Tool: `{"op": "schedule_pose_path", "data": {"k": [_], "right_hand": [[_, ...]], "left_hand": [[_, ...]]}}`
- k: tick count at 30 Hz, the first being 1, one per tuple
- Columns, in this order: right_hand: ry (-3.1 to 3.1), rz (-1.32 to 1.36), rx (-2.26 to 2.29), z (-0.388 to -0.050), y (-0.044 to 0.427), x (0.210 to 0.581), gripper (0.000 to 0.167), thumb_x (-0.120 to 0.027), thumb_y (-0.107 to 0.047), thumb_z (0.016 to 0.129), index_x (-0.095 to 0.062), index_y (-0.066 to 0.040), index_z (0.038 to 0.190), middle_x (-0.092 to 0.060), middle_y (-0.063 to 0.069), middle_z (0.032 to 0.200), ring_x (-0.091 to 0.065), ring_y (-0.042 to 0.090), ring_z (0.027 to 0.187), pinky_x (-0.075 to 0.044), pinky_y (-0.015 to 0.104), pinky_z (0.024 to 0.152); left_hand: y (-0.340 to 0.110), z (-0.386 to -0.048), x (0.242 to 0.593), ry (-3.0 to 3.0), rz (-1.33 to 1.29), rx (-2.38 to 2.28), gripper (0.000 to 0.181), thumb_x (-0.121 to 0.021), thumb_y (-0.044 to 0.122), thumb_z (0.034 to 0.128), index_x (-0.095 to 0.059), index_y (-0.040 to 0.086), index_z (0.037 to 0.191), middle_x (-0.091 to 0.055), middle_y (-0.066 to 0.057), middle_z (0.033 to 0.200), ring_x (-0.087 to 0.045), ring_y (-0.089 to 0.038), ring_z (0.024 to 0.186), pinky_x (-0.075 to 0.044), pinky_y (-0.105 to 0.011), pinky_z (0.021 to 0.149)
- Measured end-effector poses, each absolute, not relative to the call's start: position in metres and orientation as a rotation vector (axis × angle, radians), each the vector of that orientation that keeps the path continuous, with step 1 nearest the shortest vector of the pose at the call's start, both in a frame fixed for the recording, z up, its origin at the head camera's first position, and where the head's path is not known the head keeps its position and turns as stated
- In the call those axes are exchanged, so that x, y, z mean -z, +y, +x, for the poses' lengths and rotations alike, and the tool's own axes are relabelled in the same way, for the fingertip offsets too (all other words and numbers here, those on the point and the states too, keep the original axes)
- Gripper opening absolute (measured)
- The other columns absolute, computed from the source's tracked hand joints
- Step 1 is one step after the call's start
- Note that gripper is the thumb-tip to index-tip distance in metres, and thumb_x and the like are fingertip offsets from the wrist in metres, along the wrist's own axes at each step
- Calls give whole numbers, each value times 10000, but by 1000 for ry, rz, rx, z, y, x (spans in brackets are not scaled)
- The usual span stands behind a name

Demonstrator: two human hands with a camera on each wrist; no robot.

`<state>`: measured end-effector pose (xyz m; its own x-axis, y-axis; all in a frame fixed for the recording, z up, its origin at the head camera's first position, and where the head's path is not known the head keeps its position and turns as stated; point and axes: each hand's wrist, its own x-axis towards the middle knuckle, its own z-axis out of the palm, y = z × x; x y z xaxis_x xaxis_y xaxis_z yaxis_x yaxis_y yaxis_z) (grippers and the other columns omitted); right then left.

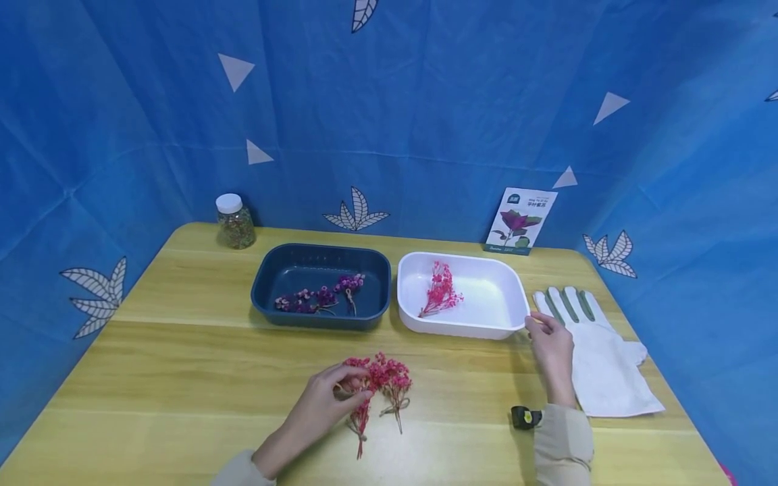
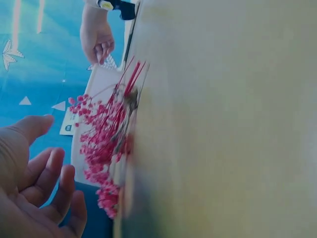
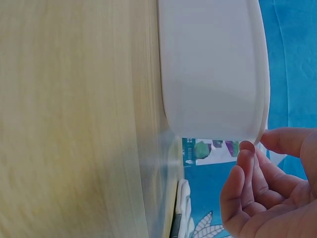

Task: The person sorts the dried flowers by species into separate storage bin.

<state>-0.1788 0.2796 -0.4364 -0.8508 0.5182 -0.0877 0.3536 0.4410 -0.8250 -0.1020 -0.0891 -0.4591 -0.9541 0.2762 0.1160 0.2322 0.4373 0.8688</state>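
My left hand (image 1: 319,405) hovers over two small bunches of pink dried flowers (image 1: 396,379) on the table, each tied with twine. In the left wrist view its thumb and fingers are loosely bent and apart, beside the pink flowers (image 2: 101,144) with nothing between them. My right hand (image 1: 552,345) pinches the near right corner of the white tray (image 1: 489,287) between thumb and fingertips; the right wrist view shows the thumb on the rim (image 3: 262,119). Another pink bunch (image 1: 440,291) lies inside that tray, toward its left side.
A dark blue tray (image 1: 261,283) with purple dried flowers (image 1: 326,297) stands left of the white one. Behind are a white-lidded jar (image 1: 236,226) and a seed packet (image 1: 519,223). White gloves (image 1: 602,364) lie at the right, past the right hand.
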Motion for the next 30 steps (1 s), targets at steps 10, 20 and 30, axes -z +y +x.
{"op": "schedule_pose_path", "data": {"k": [10, 20, 30], "right_hand": [[-2511, -753, -1364, -179, 279, 435, 410, -517, -252, 963, -562, 1, 1282, -624, 227, 1138, -603, 302, 967, -423, 197, 596], [-2506, -714, -1325, -179, 280, 436, 382, -546, -219, 949, -587, 21, 1243, -653, 231, 1075, -626, 251, 857, -412, 197, 578], [-2516, -727, -1324, -177, 281, 436, 394, -547, -244, 951, -585, 12, 1248, -650, 232, 1089, -623, 257, 868, -413, 197, 580]], "left_hand": [[-94, -95, 465, 2724, 297, -1462, 438, -831, 292, 699, -677, 86, 1054, -602, 72, 842, -548, -78, 761, -484, -224, 701], [-92, -91, 475, 2741, 217, -1275, 560, -829, 429, 659, -664, 115, 1092, -585, 120, 868, -516, -73, 799, -445, -240, 705], [-87, -92, 477, 2803, 194, -1085, 500, -808, 454, 666, -671, 109, 1002, -557, 105, 770, -491, -66, 713, -395, -264, 638]]}}
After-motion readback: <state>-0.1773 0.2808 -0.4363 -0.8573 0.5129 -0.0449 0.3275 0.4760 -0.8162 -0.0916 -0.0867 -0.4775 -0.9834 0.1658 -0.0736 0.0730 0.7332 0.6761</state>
